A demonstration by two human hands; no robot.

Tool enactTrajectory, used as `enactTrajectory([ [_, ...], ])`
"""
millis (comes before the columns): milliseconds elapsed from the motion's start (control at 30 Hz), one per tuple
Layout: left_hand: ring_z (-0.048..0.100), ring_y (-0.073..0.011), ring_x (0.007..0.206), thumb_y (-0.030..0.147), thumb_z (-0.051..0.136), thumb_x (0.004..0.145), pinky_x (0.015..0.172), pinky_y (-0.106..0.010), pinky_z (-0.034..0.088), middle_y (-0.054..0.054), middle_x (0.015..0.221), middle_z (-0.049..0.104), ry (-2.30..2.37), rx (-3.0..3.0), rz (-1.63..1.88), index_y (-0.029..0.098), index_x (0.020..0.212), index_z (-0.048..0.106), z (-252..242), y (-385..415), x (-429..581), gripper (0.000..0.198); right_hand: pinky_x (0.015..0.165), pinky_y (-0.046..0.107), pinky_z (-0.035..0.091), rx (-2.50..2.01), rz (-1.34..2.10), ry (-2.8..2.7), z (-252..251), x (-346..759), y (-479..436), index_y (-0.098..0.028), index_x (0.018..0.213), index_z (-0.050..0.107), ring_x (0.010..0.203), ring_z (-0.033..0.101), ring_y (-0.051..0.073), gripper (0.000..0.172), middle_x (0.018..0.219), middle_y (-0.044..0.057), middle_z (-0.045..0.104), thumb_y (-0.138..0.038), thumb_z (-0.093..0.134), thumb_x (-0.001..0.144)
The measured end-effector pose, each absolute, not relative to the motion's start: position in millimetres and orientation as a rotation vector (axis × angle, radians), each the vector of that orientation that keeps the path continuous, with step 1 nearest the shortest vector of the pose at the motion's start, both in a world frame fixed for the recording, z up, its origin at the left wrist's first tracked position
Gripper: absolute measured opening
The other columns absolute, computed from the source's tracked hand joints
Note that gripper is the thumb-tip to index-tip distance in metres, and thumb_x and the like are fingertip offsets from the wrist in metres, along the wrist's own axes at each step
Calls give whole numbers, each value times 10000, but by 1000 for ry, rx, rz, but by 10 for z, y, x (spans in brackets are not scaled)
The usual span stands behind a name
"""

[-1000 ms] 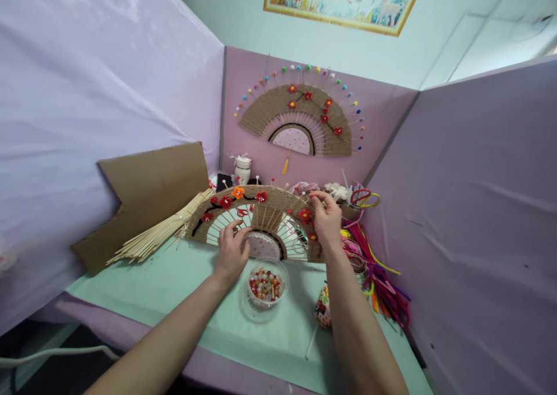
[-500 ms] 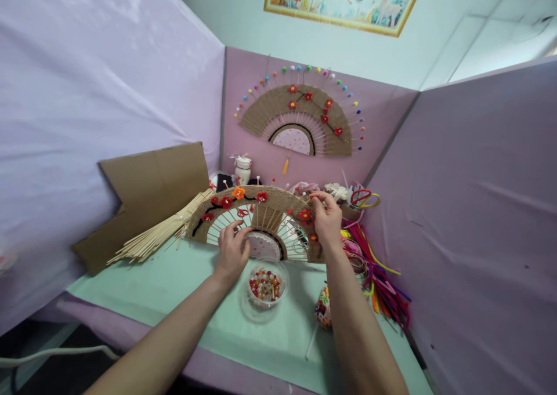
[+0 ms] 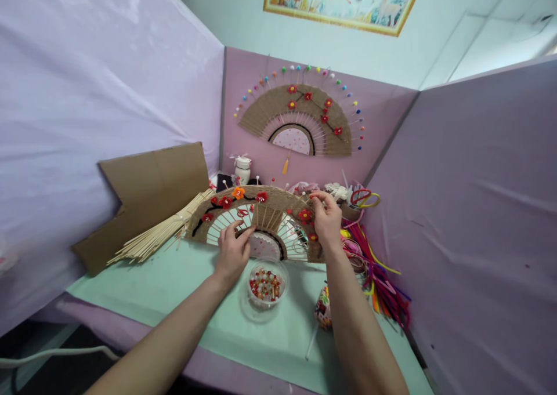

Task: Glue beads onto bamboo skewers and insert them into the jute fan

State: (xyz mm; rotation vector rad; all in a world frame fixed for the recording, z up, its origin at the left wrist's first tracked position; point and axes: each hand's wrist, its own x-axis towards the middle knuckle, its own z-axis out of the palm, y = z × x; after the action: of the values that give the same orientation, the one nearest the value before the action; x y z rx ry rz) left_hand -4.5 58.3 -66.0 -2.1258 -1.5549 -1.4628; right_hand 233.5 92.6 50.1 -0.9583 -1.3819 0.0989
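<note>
A handmade fan (image 3: 281, 196) of woven tan cord and thin sticks leans upright on the table, with red and orange flowers on its band. My left hand (image 3: 232, 247) lies against its inner arch, fingers spread and not wrapped round it. At the fan's upper right rim, my right hand (image 3: 328, 218) is closed in a pinch on a small red bead (image 3: 311, 197), partly hidden by the fingertips. White and red beads top several stick ends along the rim. In front of the fan stands a clear plastic tub (image 3: 285, 287) of red, white and amber beads.
A bundle of thin sticks (image 3: 152, 235) lies at left before folded cardboard (image 3: 163, 177). Scissors (image 3: 369, 199) and colourful pipe cleaners (image 3: 385, 293) are at right. A lollipop-like patterned item (image 3: 322, 308) lies beside my right forearm. Another fan (image 3: 270, 108) hangs on the back panel.
My left index finger has shifted slightly right and up along the fan's inner arch. My right hand stays in its pinch at the rim, and the fan has not visibly moved.
</note>
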Motion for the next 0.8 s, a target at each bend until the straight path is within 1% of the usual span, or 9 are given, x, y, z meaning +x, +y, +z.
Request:
enactTrajectory([
  [400, 445, -298, 1166, 100, 517, 841, 1033, -496, 425, -127, 1286, 489, -1555, -2126, -1440, 230, 1183, 704, -664, 585, -50, 410, 923, 385, 439, -991, 162, -1350, 479, 2340, 941, -208, 860, 692, 961, 616, 231, 181, 946, 61, 702, -341, 571, 848],
  [633, 449, -290, 1156, 91, 516, 835, 1032, -487, 430, -120, 1285, 488, -1551, -2120, -1453, 235, 1173, 705, -672, 588, -43, 413, 848, 351, 464, -1016, 217, -1316, 460, 2337, 944, -193, 893, 702, 915, 626, 225, 223, 948, 64, 717, -371, 575, 848],
  [800, 455, -288, 1165, 97, 521, 832, 1037, -485, 427, -113, 1294, 485, -1569, -2123, -1460, 248, 1184, 696, -681, 588, -41, 421, 826, 345, 475, -1016, 253, -1304, 468, 2313, 926, -184, 896, 705, 879, 635, 221, 228, 910, 57, 723, -372, 586, 842],
])
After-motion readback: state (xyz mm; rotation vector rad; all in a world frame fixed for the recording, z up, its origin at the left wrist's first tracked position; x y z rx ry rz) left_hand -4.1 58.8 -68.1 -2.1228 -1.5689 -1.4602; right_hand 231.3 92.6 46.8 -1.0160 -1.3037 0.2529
